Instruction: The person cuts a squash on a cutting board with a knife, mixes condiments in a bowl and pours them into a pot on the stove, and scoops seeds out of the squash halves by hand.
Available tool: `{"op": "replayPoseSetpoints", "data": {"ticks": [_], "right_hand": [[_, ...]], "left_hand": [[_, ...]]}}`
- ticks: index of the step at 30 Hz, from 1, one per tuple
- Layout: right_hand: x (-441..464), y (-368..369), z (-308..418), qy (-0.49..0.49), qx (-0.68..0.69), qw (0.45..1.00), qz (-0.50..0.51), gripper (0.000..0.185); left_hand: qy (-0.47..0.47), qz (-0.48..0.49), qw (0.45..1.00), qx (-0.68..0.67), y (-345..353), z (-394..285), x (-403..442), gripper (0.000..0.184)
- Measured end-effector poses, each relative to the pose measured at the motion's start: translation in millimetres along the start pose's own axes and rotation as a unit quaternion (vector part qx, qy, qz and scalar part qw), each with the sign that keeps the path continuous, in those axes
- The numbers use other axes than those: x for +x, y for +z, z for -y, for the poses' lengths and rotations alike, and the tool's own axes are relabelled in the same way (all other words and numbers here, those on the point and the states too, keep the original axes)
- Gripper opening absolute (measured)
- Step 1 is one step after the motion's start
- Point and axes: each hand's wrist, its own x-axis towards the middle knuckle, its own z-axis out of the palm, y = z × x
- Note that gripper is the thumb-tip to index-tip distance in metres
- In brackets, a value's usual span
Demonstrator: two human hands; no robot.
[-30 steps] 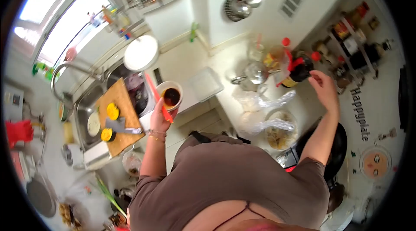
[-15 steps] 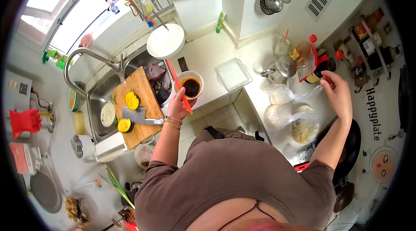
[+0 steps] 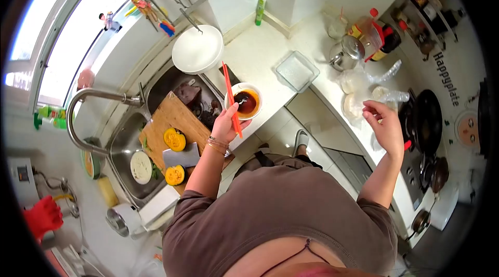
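In the head view, a bowl [image 3: 251, 86] and red chopsticks [image 3: 228, 84] are clamped in the left hand [image 3: 227, 125] at the counter [image 3: 249, 50]. The right hand [image 3: 385, 126], thumb and fingers parted, is held near plastic bags [image 3: 355, 82]. A cutting board [image 3: 169, 113] is laid across the sink [image 3: 122, 136].

One word could be read, the dark lettering "Happyplate" [image 3: 447, 79] on the pale wall [image 3: 427, 82] between two and three o'clock, running downward from its capital H. At two o'clock, the yellow label on the dark bottle [image 3: 392, 39] bore print too small to make out, and toward twelve o'clock, any marks on the green tube [image 3: 260, 10] on the counter [image 3: 248, 50] were likewise illegible.
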Motion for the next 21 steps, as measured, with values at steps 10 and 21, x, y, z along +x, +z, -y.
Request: {"op": "replayPoseSetpoints", "data": {"ticks": [10,21], "right_hand": [[-56,54,21,0.082,0.055,0.995,0.031,0.025],[-113,58,16,0.132,0.039,0.99,0.026,0.026]], "left_hand": [[-0.039,0.03,0.999,0.019,-14,-11,14,0.041],[-0.058,0.024,0.998,-0.012,-27,12,25,0.035]]}}
